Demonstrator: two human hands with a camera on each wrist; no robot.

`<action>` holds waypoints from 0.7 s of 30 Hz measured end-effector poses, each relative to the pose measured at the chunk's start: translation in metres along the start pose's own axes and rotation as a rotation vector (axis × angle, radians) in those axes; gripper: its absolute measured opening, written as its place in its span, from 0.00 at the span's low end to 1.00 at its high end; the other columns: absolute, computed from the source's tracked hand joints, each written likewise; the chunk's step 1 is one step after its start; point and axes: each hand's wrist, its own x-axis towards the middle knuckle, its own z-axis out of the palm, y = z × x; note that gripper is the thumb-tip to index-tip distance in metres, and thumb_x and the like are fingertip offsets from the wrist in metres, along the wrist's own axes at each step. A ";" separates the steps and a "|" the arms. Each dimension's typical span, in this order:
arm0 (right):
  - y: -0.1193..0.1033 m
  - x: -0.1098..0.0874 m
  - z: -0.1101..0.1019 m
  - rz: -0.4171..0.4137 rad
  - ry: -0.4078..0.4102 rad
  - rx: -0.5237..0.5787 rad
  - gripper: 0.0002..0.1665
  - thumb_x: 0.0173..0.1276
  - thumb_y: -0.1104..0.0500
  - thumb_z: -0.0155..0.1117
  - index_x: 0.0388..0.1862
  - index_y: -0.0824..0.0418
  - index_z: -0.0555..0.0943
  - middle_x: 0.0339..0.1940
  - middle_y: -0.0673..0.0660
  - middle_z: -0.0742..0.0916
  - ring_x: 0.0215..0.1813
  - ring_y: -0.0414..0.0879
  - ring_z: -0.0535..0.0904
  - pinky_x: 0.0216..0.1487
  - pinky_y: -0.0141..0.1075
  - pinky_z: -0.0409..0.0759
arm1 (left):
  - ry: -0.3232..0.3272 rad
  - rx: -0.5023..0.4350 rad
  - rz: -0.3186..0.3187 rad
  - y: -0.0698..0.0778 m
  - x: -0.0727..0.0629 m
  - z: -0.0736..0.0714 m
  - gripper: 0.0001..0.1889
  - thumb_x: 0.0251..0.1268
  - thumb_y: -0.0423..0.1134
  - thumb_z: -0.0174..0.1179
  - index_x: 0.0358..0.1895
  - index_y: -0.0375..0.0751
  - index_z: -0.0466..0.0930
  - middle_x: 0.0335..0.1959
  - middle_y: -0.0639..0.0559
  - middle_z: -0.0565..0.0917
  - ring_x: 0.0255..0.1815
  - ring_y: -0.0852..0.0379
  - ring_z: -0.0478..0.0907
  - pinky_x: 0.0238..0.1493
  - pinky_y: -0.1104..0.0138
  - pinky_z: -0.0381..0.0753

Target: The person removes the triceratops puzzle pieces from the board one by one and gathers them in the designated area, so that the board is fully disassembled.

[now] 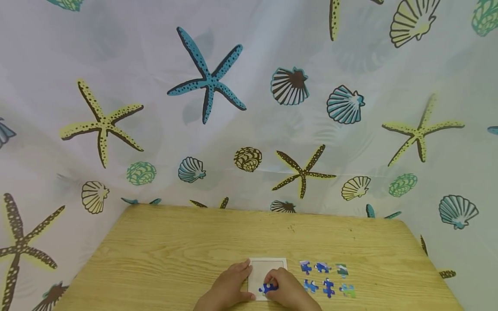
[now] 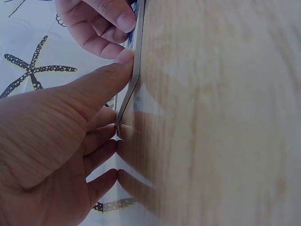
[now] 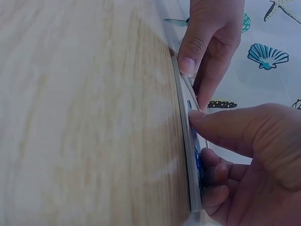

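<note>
A square white puzzle tray lies flat on the table, with a thin line around its recess. Along its left side my left hand rests with spread fingers, the thumb on the tray's edge; in the left wrist view several fingertips touch the tabletop. My right hand bends over the lower part of the tray and pinches a dark blue jigsaw piece there. Its fingers hide part of that piece. In the right wrist view, blue shows at the fingertips beside the tray's rim.
Right of the tray lie several loose jigsaw pieces in two rows, among them a blue one, a dark green one and a blue-green one. A wood-grain table meets a cloth printed with starfish and shells.
</note>
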 end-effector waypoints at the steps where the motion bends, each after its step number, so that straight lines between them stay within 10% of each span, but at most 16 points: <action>1: 0.000 0.000 0.000 -0.004 0.002 0.003 0.10 0.53 0.66 0.70 0.35 0.60 0.80 0.27 0.49 0.73 0.29 0.38 0.66 0.31 0.32 0.67 | 0.001 0.000 0.000 0.000 0.000 0.000 0.40 0.50 0.53 0.69 0.63 0.31 0.70 0.68 0.40 0.68 0.66 0.41 0.65 0.61 0.49 0.68; 21: 0.003 -0.003 0.003 -0.018 0.047 0.013 0.15 0.53 0.65 0.71 0.34 0.55 0.75 0.32 0.49 0.74 0.33 0.40 0.69 0.34 0.33 0.71 | 0.000 -0.026 0.003 -0.006 0.001 0.005 0.41 0.50 0.53 0.69 0.64 0.32 0.69 0.68 0.41 0.67 0.67 0.40 0.63 0.61 0.46 0.67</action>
